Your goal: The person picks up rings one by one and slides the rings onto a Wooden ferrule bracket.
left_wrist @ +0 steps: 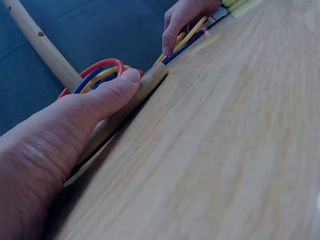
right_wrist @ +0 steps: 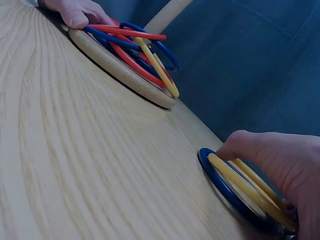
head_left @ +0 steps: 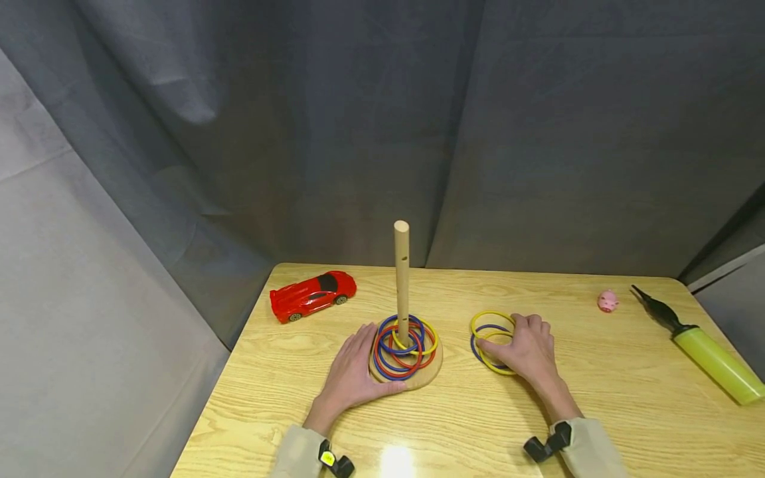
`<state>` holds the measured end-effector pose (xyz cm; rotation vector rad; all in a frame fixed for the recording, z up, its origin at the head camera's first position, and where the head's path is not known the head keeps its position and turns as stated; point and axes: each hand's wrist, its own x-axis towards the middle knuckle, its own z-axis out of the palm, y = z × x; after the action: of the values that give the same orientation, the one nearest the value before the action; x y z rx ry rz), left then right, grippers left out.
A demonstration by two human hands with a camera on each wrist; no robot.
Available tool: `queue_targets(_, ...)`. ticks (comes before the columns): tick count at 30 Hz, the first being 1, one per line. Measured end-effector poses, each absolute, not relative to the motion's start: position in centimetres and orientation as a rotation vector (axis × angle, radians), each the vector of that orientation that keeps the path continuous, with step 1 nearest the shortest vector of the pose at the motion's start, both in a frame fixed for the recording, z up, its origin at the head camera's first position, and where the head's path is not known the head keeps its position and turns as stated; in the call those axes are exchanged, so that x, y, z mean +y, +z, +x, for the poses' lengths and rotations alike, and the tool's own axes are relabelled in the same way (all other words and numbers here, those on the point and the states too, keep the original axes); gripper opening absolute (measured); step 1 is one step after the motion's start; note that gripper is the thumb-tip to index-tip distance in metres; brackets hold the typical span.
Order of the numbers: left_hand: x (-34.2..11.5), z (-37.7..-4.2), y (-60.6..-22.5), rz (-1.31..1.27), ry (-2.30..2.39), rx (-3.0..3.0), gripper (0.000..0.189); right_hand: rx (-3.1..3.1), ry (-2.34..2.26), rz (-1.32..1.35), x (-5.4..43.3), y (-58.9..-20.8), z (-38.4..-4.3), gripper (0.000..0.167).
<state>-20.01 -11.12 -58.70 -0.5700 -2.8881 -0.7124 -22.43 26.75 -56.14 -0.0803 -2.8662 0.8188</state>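
Note:
A round wooden base [head_left: 431, 376] carries an upright wooden peg [head_left: 402, 279]. Red, blue and yellow rings lie heaped around the peg's foot. My left hand [head_left: 352, 372] holds the base's left side, its thumb along the near edge. To the right, two yellow rings and a blue ring [right_wrist: 220, 181] overlap on the table. My right hand [head_left: 528, 352] bends over them and grips the nearer yellow ring [right_wrist: 240, 182], thumb on its left and fingers on the far side. The fingertips are partly hidden in the right wrist view.
A red toy car [head_left: 313, 295] stands at the table's back left. Toward the right are a small pink pig toy [head_left: 607, 301] and a green hand pump [head_left: 714, 362] with a black nozzle. A dark curtain [head_left: 358, 133] hangs behind the wooden table [head_left: 269, 392].

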Motion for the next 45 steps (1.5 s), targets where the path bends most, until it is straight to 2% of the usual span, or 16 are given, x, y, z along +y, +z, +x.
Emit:
queue_targets(26,-11.2,-20.2,-58.8,-0.555,-0.681,-2.911,0.138,-2.719,0.859,0.0,26.3,-54.4,-22.3,0.1)
queue_targets(45,-11.1,-20.1,-58.8,-0.545,-0.687,-2.91,0.138,-2.672,0.964,0.196,23.7,-46.7,-21.2,0.089)
